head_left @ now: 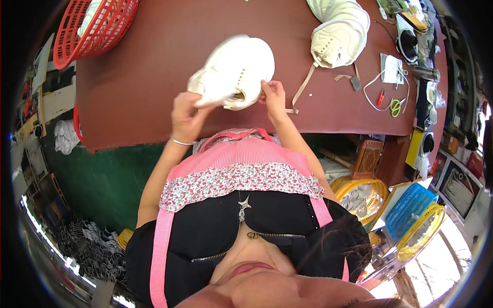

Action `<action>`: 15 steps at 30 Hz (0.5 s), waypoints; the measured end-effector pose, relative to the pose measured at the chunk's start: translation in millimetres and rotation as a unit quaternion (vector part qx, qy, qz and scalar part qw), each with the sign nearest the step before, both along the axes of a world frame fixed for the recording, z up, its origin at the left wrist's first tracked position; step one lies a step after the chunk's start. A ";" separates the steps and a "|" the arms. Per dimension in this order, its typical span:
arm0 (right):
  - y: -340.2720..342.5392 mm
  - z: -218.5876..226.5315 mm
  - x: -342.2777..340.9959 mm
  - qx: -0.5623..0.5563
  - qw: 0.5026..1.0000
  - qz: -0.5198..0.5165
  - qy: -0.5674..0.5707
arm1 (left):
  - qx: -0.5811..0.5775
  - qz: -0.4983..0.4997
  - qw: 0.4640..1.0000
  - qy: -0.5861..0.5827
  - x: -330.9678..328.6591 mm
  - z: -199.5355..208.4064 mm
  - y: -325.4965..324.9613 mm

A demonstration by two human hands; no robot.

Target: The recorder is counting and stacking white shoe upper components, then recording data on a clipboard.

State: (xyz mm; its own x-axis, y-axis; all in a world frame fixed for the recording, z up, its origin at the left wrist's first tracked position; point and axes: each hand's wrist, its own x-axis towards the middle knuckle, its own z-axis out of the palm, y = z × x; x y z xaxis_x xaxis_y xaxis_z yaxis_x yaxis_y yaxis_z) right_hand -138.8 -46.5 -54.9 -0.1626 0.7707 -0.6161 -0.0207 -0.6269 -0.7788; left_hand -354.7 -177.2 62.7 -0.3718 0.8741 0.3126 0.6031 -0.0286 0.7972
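A white shoe upper [251, 59] with a row of eyelets is held over the brown table, partly smeared by motion. My left hand [188, 115] pinches its near left edge, fingers closed on the white material. At its near right edge, my right hand [273, 98] grips with thumb and fingers. The upper's opening faces toward me, and its underside is hidden. To the right lies a nested row of similar white shoe uppers [340, 41], with a beige strip [305, 85] trailing beside it.
A red plastic basket [97, 38] with white pieces stands at the far left. On the right lie green-handled scissors [395, 108], a small red tool [381, 97], a white cord [371, 99] and a grey block [356, 83]. Yellow baskets [382, 190] stand below the table's right side.
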 end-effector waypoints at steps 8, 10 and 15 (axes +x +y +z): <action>4.2 -3.0 3.2 0.011 0.999 0.032 -0.012 | -0.134 -0.016 0.940 0.312 -112.2 -64.9 -32.4; 3.0 -4.9 2.2 0.031 0.999 0.014 -0.027 | -0.171 0.033 0.899 0.402 -112.4 -82.5 -27.7; -0.4 -11.9 11.6 0.020 0.999 0.027 -0.041 | -0.043 -0.007 0.980 0.193 -32.9 -51.7 3.7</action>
